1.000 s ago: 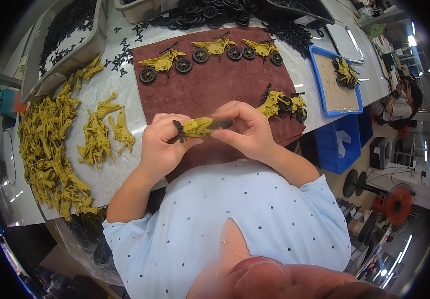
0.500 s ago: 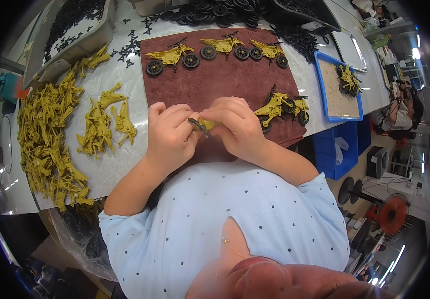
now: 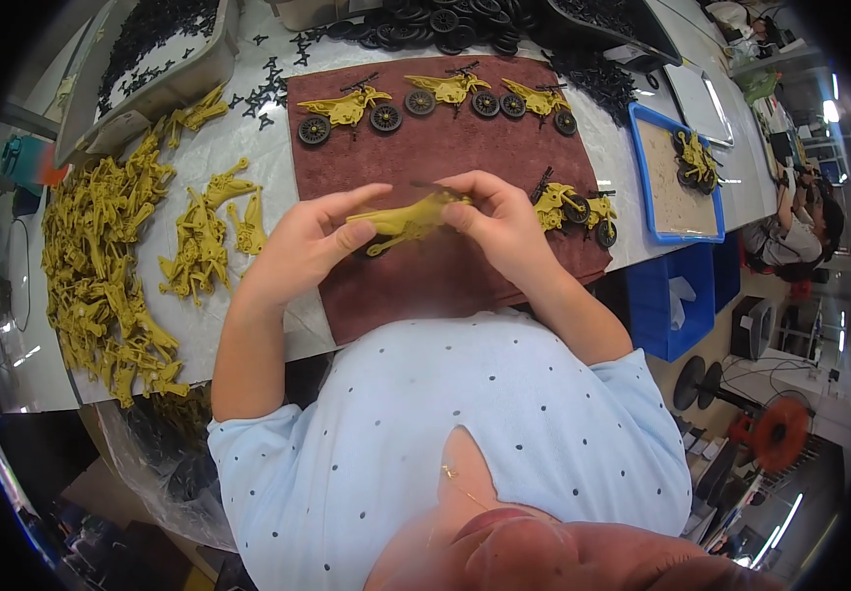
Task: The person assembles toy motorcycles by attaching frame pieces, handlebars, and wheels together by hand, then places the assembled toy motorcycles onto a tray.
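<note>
Between my hands, above the brown-red cloth (image 3: 346, 300), is a yellow toy motorcycle body (image 3: 410, 219), slightly blurred, with a dark handlebar piece at its far right end. My right hand (image 3: 504, 225) pinches that end between thumb and fingers. My left hand (image 3: 297, 241) has its thumb against the other end, the index finger stretched along the far side. Something dark shows under the body near the left thumb; I cannot tell what. Beyond my hands stands a row of toy motorcycles with wheels and handlebars (image 3: 349, 108). More toy motorcycles (image 3: 558, 205) sit right of my right hand.
At the left lie a heap of yellow body parts (image 3: 105, 271) and a smaller pile (image 3: 197, 241). A grey bin (image 3: 218, 59) holds small black parts. Black wheels (image 3: 435, 25) are piled at the back. A blue-rimmed tray (image 3: 654, 202) with one toy motorcycle stands right, above a blue bin (image 3: 657, 315).
My hands have moved apart, the left one leftward and the right one rightward. The toy body has turned from end-on to lengthwise across, so its yellow side now shows.
</note>
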Demonstrator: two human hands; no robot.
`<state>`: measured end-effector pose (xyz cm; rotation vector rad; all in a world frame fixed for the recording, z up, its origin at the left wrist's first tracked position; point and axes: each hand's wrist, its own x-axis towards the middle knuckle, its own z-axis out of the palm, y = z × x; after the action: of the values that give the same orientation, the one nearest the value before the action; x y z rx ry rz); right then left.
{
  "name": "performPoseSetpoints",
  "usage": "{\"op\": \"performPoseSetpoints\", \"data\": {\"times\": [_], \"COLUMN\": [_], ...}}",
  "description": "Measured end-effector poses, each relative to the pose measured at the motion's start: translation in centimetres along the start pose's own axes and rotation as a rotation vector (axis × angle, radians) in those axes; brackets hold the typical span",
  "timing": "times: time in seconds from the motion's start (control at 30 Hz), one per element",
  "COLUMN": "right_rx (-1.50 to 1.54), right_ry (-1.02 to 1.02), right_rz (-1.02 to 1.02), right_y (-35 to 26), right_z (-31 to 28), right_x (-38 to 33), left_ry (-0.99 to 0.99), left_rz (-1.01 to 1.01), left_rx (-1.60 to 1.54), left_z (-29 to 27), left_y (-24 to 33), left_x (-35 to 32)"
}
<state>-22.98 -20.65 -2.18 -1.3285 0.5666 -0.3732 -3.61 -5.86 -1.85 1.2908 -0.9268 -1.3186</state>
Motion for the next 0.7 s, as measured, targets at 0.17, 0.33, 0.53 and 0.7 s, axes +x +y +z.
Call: {"op": "performPoseSetpoints", "data": {"times": [0.17, 0.33, 0.53, 0.7], "right_rx": [0.057, -0.203, -0.09, 0.002], "right_ry": [-0.003, -0.003, 0.028, -0.002], "right_rz": [-0.071, -0.314, -0.188, 0.0], "right_y": [-0.3, 0.0, 0.2, 0.5], "right_z": [-0.6, -1.0, -0.5, -0.7], "right_x": [-0.9, -1.3, -1.2, -0.8], "left_ry": [0.048, 0.251, 0.198, 0.273], "left_rz": [0.146, 0.506, 0.615, 0.293], "left_rx": [0.082, 0.542, 0.659, 0.312], "left_z": [1.1, 2.4, 2.0, 1.7], "left_y": [1.1, 0.5, 0.0, -0.6], "left_x": [-0.7, -0.4, -0.1, 0.0]}}
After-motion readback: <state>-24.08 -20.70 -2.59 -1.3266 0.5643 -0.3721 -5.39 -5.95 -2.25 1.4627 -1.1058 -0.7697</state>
